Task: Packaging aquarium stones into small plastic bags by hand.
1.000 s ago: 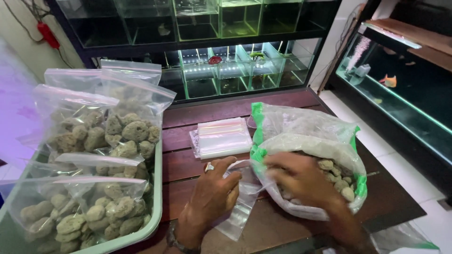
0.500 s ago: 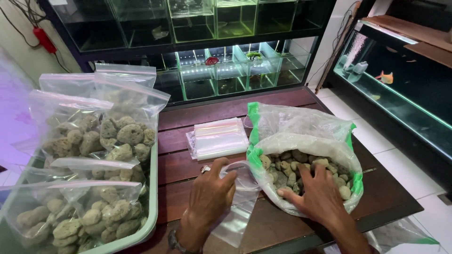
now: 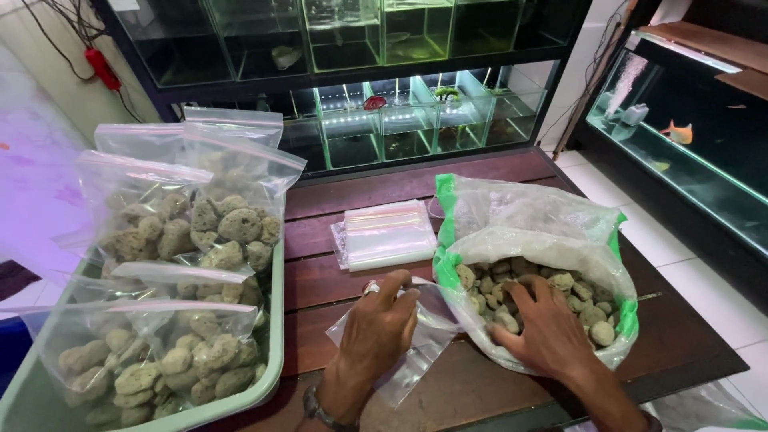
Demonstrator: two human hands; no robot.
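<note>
Seen from the head camera, the left hand (image 3: 380, 324) rests on a small clear zip bag (image 3: 404, 352) lying on the dark wooden table (image 3: 352, 200) just left of the large sack of stones (image 3: 536, 264); its fingers (image 3: 396, 284) are curled narrowly, pinching the bag's upper edge. The right hand (image 3: 544, 332) is inside the sack's open mouth, its fingers (image 3: 520, 298) spread loosely over the pale rough stones (image 3: 588, 308), touching them; whether any stone is gripped cannot be told. Compared with half a second ago, the right hand has moved up from the sack's lower rim onto the stones, while the left has stayed on the bag. The sack is translucent plastic with green edges, rolled open. Left of it lie a stack of empty zip bags (image 3: 386, 232) and, further left, a green tray (image 3: 268, 352) of filled bags (image 3: 200, 232).
</note>
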